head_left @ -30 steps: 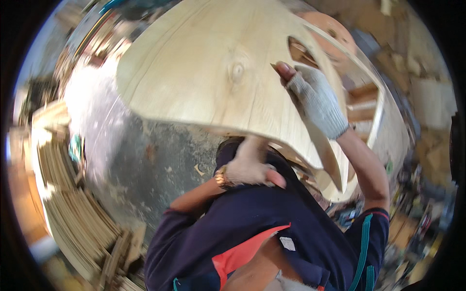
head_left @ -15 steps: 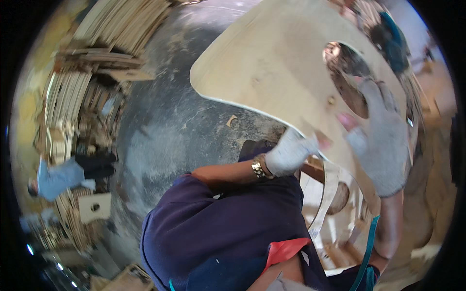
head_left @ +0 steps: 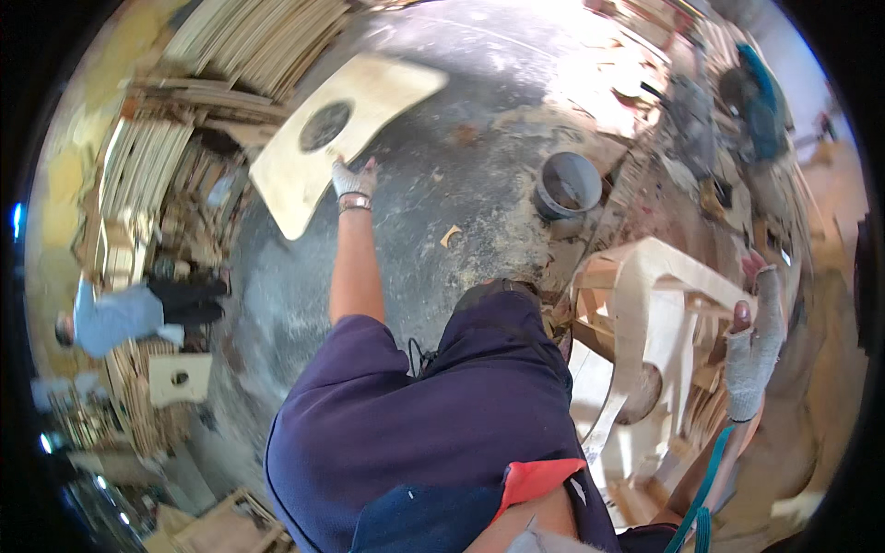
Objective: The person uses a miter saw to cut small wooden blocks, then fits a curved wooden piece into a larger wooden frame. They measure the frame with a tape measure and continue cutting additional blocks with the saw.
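My left hand [head_left: 354, 177], in a pale work glove with bare fingertips, is stretched out to the far left. It grips the near edge of a pale plywood panel [head_left: 387, 92] with curved edges and an oval hole. The panel is tilted, and the fingers behind it are partly hidden. On the right, my gloved right hand [head_left: 758, 341] has its thumb and fingers apart, beside the end of a pale curved wooden frame [head_left: 631, 313]. The thumb is close to the frame's upper bar; I cannot tell whether it touches. Several cut wooden pieces are inside and behind the frame.
A grey bucket [head_left: 567, 184] stands on the dusty dark floor [head_left: 406, 249], with a small wood offcut [head_left: 450, 236] nearer me. Stacked plywood sheets [head_left: 253, 41] line the left side. A person in a light blue shirt [head_left: 124, 318] is farther left, near another holed panel [head_left: 180, 380].
The plywood panel has moved from in front of me to the far left, in my left hand. My right hand has come off it and is lower, uncovering the wooden frame and bucket.
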Available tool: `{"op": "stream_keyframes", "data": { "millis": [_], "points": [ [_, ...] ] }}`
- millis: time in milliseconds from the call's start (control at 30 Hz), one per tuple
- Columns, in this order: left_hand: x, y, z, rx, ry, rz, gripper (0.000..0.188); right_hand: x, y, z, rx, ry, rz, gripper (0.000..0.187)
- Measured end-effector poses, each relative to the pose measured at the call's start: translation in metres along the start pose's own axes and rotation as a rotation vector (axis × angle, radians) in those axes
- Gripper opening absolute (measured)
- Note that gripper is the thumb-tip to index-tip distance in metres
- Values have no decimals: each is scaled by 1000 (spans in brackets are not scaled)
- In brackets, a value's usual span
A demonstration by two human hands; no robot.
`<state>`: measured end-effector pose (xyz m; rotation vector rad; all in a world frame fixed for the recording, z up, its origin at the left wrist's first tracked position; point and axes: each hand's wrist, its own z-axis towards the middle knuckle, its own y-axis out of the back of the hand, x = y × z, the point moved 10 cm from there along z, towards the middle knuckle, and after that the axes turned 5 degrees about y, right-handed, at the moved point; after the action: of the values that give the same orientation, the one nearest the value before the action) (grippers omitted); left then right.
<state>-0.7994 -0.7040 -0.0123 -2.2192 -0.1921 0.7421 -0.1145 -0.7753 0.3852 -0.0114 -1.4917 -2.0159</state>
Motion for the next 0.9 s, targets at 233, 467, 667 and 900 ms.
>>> {"op": "stream_keyframes", "data": {
  "millis": [233, 467, 667, 900],
  "points": [
    [157, -89, -55, 393, 58, 693, 65, -50, 33, -143, -281, -463, -19, 59],
    [332, -258, -341, 1309, -78, 1065, 54, -35, 87, -286, -505, -1010, -47, 33],
    [464, -189, -578, 2605, -48, 1360, 63, -53, 10, -426, -180, -1372, -213, 33],
    [573, -27, -578, 3480, -564, 1589, 84, -60, -219, -469, 509, -1365, 468, 67]
  ]
}}
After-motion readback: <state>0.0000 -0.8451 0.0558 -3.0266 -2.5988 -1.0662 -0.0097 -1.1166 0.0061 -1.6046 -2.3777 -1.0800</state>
